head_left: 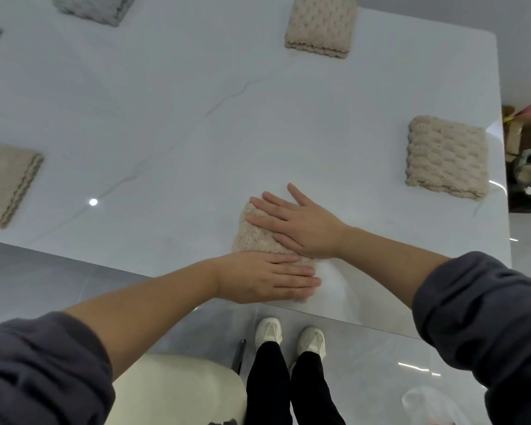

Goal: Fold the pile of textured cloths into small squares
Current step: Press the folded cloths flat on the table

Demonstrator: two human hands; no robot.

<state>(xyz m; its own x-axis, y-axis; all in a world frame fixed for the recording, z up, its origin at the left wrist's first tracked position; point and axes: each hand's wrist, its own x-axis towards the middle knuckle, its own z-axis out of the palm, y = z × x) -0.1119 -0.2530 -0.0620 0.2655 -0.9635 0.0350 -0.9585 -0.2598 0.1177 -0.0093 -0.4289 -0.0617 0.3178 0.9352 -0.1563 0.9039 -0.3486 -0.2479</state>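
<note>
While pressing flat on the beige cloth (255, 237) at the near edge of the table (181, 133): left hand (258, 279) nearer, right hand (301, 225) farther, fingers (295, 280) straight, gripping nothing.

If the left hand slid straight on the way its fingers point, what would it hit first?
The left hand would cross bare table, then probably meet the right forearm, if that arm sits low enough.

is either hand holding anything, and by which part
Nothing is gripped: the left hand and right hand lie flat, pressing on top of the folded cloth.
</note>
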